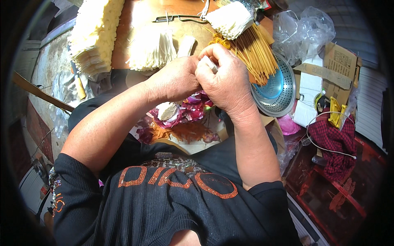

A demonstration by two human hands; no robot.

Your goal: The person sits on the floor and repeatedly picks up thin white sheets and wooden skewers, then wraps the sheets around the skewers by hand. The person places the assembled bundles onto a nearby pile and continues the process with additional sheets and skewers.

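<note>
My two hands meet just past my lap, at the near side of the wooden table (135,16). The fingers of my right hand (225,80) are closed round a small whitish piece (210,64), whose kind I cannot make out. Against it presses my left hand (176,78), closed, its fingertips hidden. Beyond them lie a bundle of thin white strips (150,49) and a smaller white bundle (186,46). Several purple and pink artificial flowers (193,108) show below my wrists, with a cream-white clump (168,111) among them.
Thin yellow sticks (258,55) lean over a blue bowl (273,84) and a metal colander (285,92) on the right. A pale yellow stack (92,45) stands at the left, and a black wire tool (184,18) lies farther back. Cardboard (340,65) and clear plastic (305,33) are at the right.
</note>
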